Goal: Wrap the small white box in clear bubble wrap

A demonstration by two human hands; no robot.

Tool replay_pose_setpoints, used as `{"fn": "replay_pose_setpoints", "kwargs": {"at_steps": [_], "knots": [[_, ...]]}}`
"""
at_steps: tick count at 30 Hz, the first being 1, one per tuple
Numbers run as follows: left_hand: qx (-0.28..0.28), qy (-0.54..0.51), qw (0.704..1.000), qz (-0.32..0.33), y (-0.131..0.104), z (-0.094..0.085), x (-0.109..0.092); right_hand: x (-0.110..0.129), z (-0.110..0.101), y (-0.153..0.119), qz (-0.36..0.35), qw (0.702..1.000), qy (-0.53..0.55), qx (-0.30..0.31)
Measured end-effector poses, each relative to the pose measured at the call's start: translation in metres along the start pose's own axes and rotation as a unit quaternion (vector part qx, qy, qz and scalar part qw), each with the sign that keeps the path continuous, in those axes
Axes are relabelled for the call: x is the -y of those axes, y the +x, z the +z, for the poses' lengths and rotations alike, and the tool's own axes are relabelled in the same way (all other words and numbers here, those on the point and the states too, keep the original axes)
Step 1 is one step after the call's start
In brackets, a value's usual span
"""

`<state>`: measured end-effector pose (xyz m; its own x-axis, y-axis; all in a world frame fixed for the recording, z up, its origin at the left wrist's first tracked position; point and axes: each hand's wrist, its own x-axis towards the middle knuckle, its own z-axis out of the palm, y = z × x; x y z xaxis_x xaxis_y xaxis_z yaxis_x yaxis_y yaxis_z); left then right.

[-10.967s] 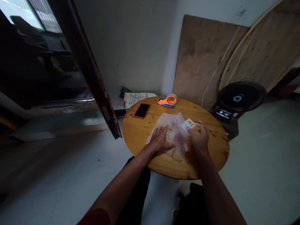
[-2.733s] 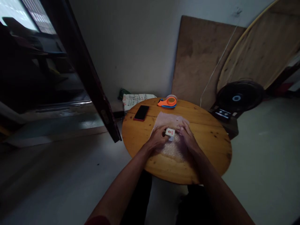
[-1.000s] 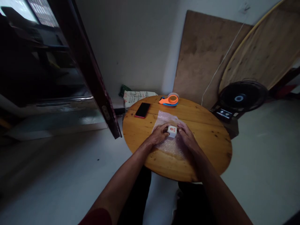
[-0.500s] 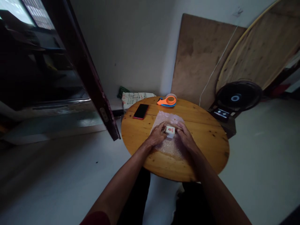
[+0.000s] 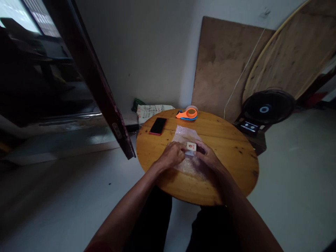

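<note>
A small white box point(image 5: 191, 146) with a red print stands on a sheet of bubble wrap point(image 5: 183, 131), which lies on the round wooden table point(image 5: 231, 154). At the box's left side is my left hand point(image 5: 173, 154), its fingers curled and a fingertip at the box. My right hand point(image 5: 208, 154) is bent around the right side, with thumb and fingers against the box. Both palms hide parts of the bubble wrap.
A black phone with a red edge point(image 5: 158, 126) lies at the table's back left. Behind the wrap rests an orange tape dispenser point(image 5: 189, 114). A round black fan point(image 5: 265, 107) stands beyond the table's right side.
My left hand has drawn back a little toward me and its fingers are more curled. My right hand's fingers have come in closer around the box. The view has shifted slightly.
</note>
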<state>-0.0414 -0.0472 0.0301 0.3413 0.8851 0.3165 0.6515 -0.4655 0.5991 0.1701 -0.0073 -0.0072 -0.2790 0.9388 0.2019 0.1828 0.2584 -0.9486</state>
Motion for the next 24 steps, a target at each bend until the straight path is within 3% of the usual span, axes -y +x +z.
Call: {"fn": "replay_pose_setpoints", "kwargs": {"at_steps": [3,8,17,24], "knots": [[0.063,0.120,0.988,0.079,-0.028,-0.009,-0.012,0.005,0.001,-0.001,-0.013,1.000,-0.001,0.014],[0.073,0.244,0.961,0.108,-0.053,0.005,-0.021,0.002,0.000,0.000,-0.027,0.999,-0.015,0.015],[0.065,0.291,0.945,0.135,-0.047,0.026,-0.016,-0.006,0.000,0.003,-0.036,0.998,-0.052,0.011],[0.027,0.240,0.967,0.081,-0.027,0.008,-0.023,0.008,0.001,-0.001,-0.020,1.000,-0.006,0.001]]}}
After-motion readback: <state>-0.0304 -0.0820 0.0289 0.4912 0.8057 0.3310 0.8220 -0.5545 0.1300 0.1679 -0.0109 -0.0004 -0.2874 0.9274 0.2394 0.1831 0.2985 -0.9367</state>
